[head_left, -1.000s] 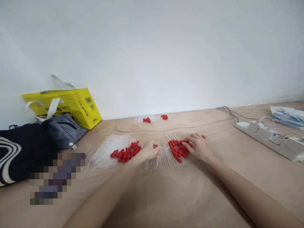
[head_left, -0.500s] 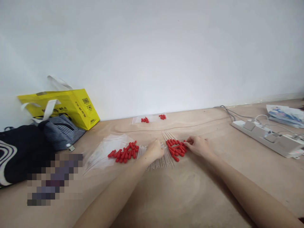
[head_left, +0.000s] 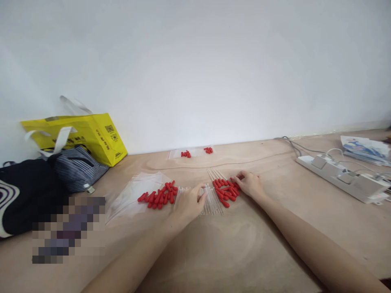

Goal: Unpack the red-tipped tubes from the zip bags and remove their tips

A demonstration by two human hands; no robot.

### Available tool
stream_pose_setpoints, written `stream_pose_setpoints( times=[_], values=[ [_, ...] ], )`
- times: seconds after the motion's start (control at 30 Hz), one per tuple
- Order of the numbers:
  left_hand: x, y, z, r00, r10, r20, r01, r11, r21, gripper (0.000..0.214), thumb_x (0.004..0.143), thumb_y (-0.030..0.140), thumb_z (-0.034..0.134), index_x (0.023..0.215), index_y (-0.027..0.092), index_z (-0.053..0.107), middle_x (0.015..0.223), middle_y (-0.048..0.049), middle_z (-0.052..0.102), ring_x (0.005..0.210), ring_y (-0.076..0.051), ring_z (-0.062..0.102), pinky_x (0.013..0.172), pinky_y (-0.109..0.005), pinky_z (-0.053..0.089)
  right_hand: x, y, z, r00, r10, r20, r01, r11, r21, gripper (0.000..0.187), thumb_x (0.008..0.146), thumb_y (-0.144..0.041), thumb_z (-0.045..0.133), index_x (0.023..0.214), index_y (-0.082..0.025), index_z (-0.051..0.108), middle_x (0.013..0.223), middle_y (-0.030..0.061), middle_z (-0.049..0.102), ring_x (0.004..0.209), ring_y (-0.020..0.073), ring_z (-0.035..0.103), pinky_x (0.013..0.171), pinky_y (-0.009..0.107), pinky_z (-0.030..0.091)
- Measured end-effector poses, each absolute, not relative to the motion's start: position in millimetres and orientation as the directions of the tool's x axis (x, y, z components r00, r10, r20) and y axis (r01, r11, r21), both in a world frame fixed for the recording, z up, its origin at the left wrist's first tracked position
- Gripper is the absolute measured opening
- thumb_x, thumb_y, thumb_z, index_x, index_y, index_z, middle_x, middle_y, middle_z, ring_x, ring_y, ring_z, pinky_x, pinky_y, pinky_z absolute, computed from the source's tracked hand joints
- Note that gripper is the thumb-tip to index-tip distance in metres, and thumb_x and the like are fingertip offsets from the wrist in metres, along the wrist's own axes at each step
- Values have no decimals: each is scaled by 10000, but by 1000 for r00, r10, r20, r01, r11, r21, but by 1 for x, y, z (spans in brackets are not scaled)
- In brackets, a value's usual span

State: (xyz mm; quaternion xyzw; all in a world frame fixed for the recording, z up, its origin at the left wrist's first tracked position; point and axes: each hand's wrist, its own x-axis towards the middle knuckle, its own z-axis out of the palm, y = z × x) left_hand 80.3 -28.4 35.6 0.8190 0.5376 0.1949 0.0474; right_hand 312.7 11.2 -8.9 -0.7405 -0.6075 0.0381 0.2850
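Note:
My left hand [head_left: 192,202] rests over a spread of thin clear glass tubes [head_left: 213,203], its thumb and forefinger apart with nothing visible between them. To the right, my right hand [head_left: 249,184] has its fingertips pinched on a red rubber bulb at the upper edge of a pile of red rubber bulbs [head_left: 229,193]. Several droppers [head_left: 217,176], tubes with red bulbs on their near ends, lie side by side at the back of that pile. A second pile of red bulbs [head_left: 159,198] lies left of the tubes, partly on clear plastic bags [head_left: 137,193].
Farther back, a clear bag [head_left: 197,153] holds small red bulbs. At left stand a yellow bag [head_left: 104,138], a striped pouch [head_left: 79,167] and a black bag [head_left: 30,195]. A white power strip [head_left: 342,177] with cables and some printed packets [head_left: 365,147] are at right.
My left hand has drawn back to the left over the tubes, and its thumb and forefinger have parted. My right hand has shifted slightly left and up along the bulb pile.

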Motion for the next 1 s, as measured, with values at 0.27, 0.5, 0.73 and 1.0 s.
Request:
stream_pose_setpoints(
  times=[0.27,0.5,0.73,1.0],
  values=[
    [32,-43,3,385,627,677,769,-624,140,148,792,256,474,812,185,602,554,21,576,585,-123,532,570,-222,405,307,14,-4,254,928,272,890,-114,-442,333,805,-436,401,715,-240,655,839,37,665,894,231,544,774,348,298],
    [35,-45,2,398,598,696,746,-652,134,138,794,236,472,811,183,598,608,8,594,626,-134,519,599,-241,425,297,41,10,218,973,72,883,-165,-439,219,695,-417,540,703,-232,656,806,45,665,873,236,565,749,339,355],
    [34,-47,3,383,622,683,754,-637,158,127,791,223,469,797,189,591,633,3,599,663,-142,524,618,-253,436,283,68,14,260,961,-95,844,-274,-462,197,524,-296,675,472,-159,543,579,92,606,733,272,590,673,377,392],
    [33,-46,3,390,612,688,744,-649,155,116,791,220,474,777,192,585,638,2,588,674,-145,510,622,-259,427,280,50,27,113,993,41,653,-43,-756,240,775,-334,416,584,-191,442,499,4,521,533,144,537,524,251,396]
  ],
)
